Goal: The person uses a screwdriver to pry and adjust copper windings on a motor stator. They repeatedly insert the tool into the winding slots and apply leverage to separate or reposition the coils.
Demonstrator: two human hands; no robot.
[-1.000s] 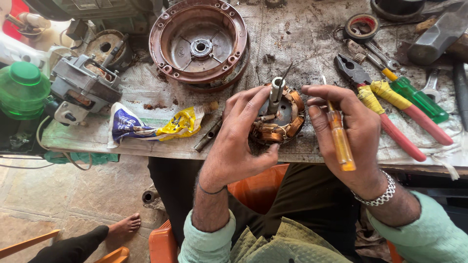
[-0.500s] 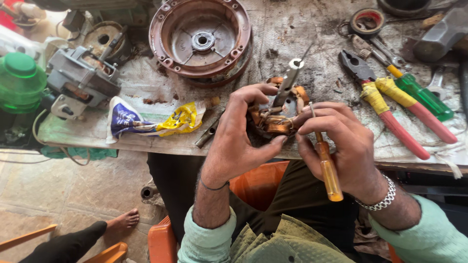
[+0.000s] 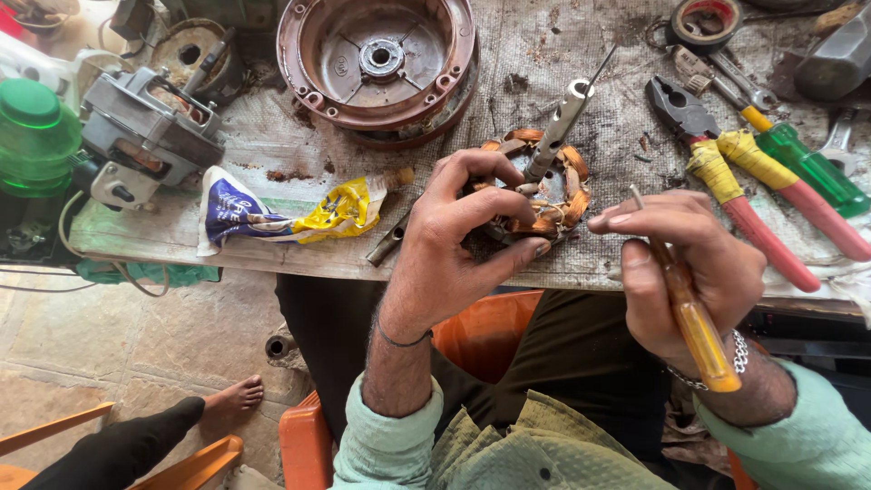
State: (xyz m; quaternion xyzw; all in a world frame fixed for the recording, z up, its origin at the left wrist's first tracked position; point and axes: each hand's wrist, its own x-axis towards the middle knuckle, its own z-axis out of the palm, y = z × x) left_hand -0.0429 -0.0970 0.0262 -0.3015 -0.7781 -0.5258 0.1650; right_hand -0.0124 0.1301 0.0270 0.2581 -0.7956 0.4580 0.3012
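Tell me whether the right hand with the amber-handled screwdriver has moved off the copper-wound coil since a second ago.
Yes. The right hand with the amber-handled screwdriver has drawn rightward off the copper-wound coil, toward the red-handled pliers.

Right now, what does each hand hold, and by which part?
Left hand grips the copper-wound stator by its near rim; right hand holds a yellow-handled screwdriver by its handle.

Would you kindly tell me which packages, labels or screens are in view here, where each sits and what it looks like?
Crumpled pouch: lying flat on the workbench, left of the left hand; blue, white and yellow, its print not legible.
Embossed mark: inside the round reddish-brown motor housing at the bench's far side; small and oval.
No signs or screens are in view.
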